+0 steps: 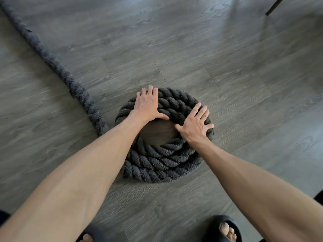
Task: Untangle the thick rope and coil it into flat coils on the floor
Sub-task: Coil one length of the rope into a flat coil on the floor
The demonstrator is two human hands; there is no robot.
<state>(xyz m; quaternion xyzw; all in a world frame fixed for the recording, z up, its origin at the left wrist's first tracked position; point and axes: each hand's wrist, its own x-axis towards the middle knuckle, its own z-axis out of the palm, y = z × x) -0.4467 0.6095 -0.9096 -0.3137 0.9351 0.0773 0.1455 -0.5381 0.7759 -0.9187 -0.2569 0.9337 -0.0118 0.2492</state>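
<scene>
Dark grey twisted rope [162, 154], grey wood-grain floor [227, 49], black sandals [218, 224].

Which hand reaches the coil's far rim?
The left hand: it reaches the far rim of the rope coil; the right hand presses the right side.

Both forearms are bare along their full visible length, as are the left hand [148, 106] and the right hand [195, 124]. Each foot wears a black open-toe slide. The left slide [94, 232] is cut off by the bottom edge, with toes exposed. The right slide [221, 221] has a broad, rounded, matte strap with toes exposed at the front. Dark fabric [319, 196] shows at the frame edges; the garment type cannot be determined.
</scene>
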